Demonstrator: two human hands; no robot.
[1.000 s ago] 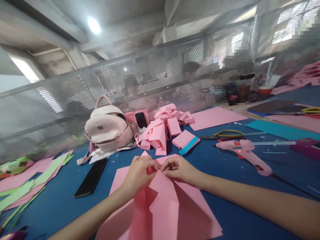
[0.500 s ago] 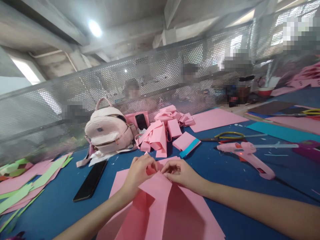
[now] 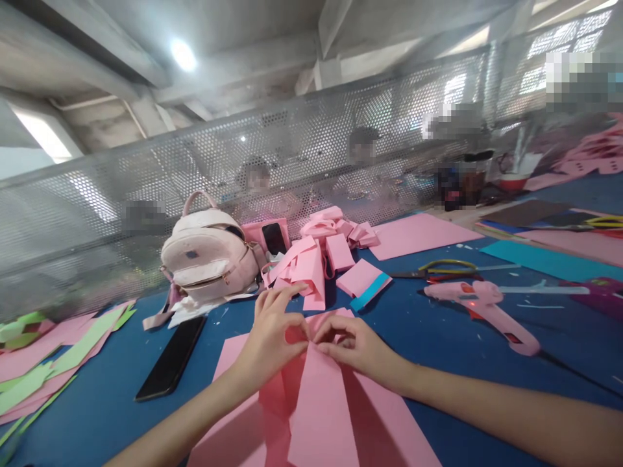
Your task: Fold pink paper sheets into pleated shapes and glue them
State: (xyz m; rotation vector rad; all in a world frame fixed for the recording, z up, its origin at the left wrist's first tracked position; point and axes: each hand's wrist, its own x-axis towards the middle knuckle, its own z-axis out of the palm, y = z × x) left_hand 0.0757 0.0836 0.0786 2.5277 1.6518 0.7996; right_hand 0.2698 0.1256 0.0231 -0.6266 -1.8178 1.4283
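Note:
Both hands meet at the far end of a folded pink paper [image 3: 324,402] near the front of the table. My left hand [image 3: 277,324] pinches its top edge between thumb and forefinger, the other fingers raised and spread. Right beside it, my right hand [image 3: 353,337] pinches the same edge with thumb and forefinger, the fingertips almost touching. The folded paper stands up in a ridge towards me. Beneath it lie flat pink sheets [image 3: 228,415] on the blue table [image 3: 111,370].
A black phone [image 3: 170,360] and a pale pink backpack [image 3: 211,253] are to the left. Pink paper pieces [image 3: 311,259] are piled behind my hands. On the right lie scissors [image 3: 445,267] and a pink glue gun [image 3: 487,305] with a cord. A perforated metal screen [image 3: 292,143] stands behind.
The paper's near flap has swung to the right and now hangs straighter towards me. My left hand's outer fingers have lifted and spread. The view has shifted slightly.

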